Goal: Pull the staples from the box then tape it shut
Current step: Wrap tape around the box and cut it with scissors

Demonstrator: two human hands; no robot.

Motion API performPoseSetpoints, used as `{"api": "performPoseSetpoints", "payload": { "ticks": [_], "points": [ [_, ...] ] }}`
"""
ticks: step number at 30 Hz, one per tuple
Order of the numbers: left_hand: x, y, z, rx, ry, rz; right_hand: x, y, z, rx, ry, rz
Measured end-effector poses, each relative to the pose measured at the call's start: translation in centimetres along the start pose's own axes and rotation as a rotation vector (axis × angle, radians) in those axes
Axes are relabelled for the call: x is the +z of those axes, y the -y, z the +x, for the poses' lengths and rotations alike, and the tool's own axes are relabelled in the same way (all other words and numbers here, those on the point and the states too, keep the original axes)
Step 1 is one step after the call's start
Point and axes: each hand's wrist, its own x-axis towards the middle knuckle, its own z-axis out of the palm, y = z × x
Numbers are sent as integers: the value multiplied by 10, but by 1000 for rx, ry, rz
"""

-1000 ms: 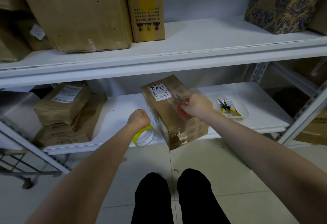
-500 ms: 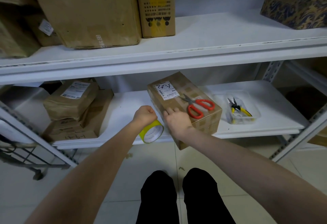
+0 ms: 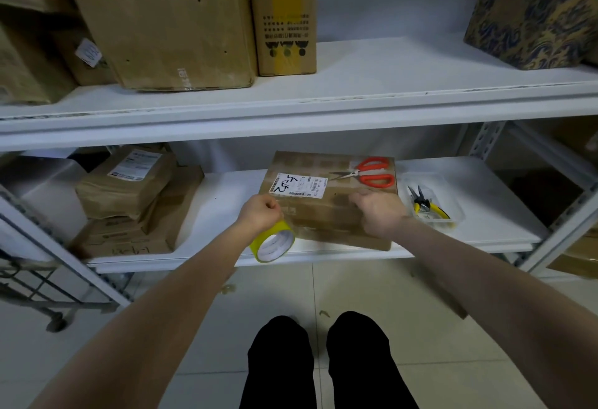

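1. A brown box (image 3: 326, 219) lies flat on the lower shelf (image 3: 210, 208), at the middle of the front edge. Its near side slightly overhangs that edge. A white label (image 3: 299, 185) sits on its top.
2. The left hand (image 3: 259, 214) is at the box's near left corner. Its fingers (image 3: 270, 206) are curled round a yellow tape roll (image 3: 273, 243), which hangs just over the shelf's front edge and touches the box.
3. The right hand (image 3: 378, 214) rests on the box top towards its near right side. Its fingers (image 3: 357, 197) are bent with the tips down on the cardboard. Whether they pinch a tape end cannot be told from here.
4. Red scissors (image 3: 365, 174) lie on the box's far right corner, touched by neither hand.
5. Pliers (image 3: 424, 203) with yellow handles lie in a clear tray (image 3: 453, 214) just right of the box, towards the shelf's right end.
6. No staples can be made out on the box. With the pliers set aside and the tape in hand, the step looks like the taping.
7. The next move likely calls for sticking the tape's free end to the box. The roll then runs along the seam while the right hand holds the box steady and presses the strip flat.
8. The scissors will be wanted to cut the strip, so one hand must come free to reach them.
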Motion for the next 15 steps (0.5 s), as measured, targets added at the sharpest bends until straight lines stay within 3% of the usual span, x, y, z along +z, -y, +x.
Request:
{"api": "performPoseSetpoints", "payload": {
  "ticks": [6, 15],
  "points": [
    [3, -16, 0, 37, 51, -37, 8, 19, 33, 53, 31, 72],
    [18, -29, 5, 11, 87, -29, 18, 16, 42, -35, -58, 54]
  ]
}}
